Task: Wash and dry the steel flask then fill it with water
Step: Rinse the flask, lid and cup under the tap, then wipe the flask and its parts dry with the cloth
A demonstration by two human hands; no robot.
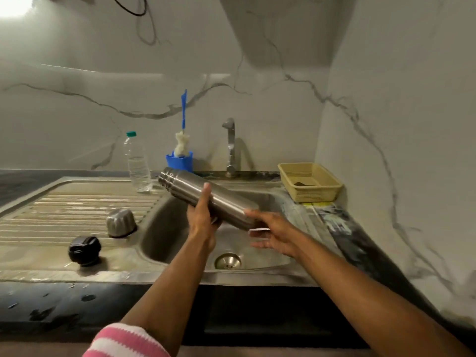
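The steel flask [185, 185] is lying tilted over the sink basin [164, 228], its open mouth toward the upper left and its base lower right. My left hand [202, 217] grips its middle from below, thumb up along the side. My right hand [273, 233] is at the flask's base with fingers spread and fairly straight, touching its bottom end. The flask's steel cup lid [121, 222] and black stopper [84, 250] stand on the drainboard to the left. No water is visible coming from the tap [230, 148].
A clear plastic water bottle [137, 163] stands at the back of the drainboard. A blue holder [180, 162] with a bottle brush [182, 144] sits by the wall. A yellow basket [310, 181] is on the right counter. The drain [228, 261] lies below my hands.
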